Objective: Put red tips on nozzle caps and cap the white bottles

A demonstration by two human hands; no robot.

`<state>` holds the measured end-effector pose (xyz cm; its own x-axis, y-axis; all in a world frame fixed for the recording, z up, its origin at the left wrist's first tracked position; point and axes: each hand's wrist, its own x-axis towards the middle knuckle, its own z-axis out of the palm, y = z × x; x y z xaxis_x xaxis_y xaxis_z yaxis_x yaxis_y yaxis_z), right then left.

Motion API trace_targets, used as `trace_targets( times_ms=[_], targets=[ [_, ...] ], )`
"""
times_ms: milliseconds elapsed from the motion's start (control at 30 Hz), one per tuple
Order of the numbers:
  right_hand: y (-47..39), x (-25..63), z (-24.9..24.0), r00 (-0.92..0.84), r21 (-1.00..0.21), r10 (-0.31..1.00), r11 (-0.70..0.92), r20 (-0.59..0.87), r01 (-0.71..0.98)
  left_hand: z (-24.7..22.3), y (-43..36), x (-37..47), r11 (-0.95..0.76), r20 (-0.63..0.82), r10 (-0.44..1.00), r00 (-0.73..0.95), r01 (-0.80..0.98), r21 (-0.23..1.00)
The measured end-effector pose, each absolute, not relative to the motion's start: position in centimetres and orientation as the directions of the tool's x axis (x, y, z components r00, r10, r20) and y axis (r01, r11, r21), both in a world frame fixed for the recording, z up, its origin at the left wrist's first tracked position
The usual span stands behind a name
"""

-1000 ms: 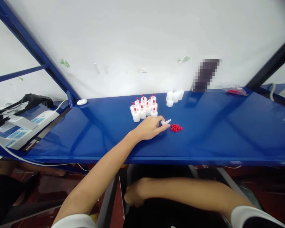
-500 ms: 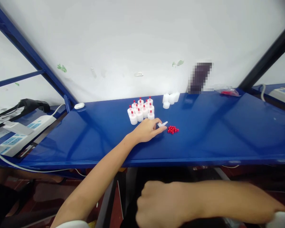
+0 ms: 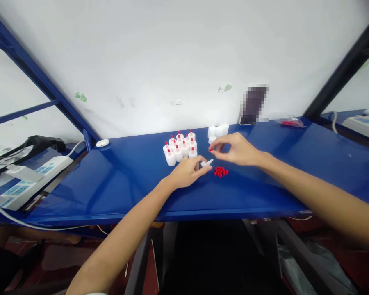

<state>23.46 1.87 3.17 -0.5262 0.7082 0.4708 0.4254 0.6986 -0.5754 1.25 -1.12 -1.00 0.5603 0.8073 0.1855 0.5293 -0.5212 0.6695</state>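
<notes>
From the head view, the one I work from, I see both hands over the blue tabletop (image 3: 264, 184); the left hand (image 3: 186, 172) is low in front of the cluster of red-tipped white bottles (image 3: 178, 152), its grip narrowed on a small white nozzle piece (image 3: 209, 162) held between thumb and fingers; the right hand (image 3: 238, 149) is just beyond and to the right, its grip a fine pinch on a single red cap (image 3: 210, 150) at the fingertips; the cap and the nozzle piece are near each other but apart. The pile of loose red caps (image 3: 220, 172) lies on the tabletop just right of the left fingertips; plain white bottles (image 3: 219, 131) stand near the wall, partly behind the right hand, with no red tips that I can see on them. I judge the step in hand to be pairing cap with nozzle; the next move, as I read it, calls for a steady left hold, the cap's open end turned to the nozzle tip, and a straight push; which way the cap faces, I cannot tell.
</notes>
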Motion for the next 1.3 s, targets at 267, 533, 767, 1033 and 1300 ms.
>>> trace_targets(
  times_ms=[267,533,767,1033,1300],
  targets=[
    [2.1,23.2,1.4,-0.345,-0.771,0.851,0.512,0.395,0.379,-1.0,-1.1,1.3,-0.507,0.183,0.815,0.550,0.526,0.683],
    [2.1,22.9,0.3,-0.318,-0.875,0.907,0.373,0.275,0.309,-1.1,-1.0,1.3,-0.497,0.179,0.823,0.540,0.530,0.688],
    [1.5,22.3,0.3,-0.357,-0.922,0.903,0.325,0.238,0.209,-1.0,-1.0,1.3,-0.492,0.182,0.826,0.534,0.524,0.696],
    [1.9,22.1,-0.2,-0.317,-0.959,0.919,0.272,0.234,0.079,-0.9,-1.0,1.3,-0.478,0.180,0.830,0.528,0.505,0.719],
    [1.8,22.3,-0.2,-0.327,-0.928,0.892,0.359,0.311,0.096,-1.1,-1.0,1.3,-0.491,0.191,0.828,0.527,0.516,0.702]
  ],
)
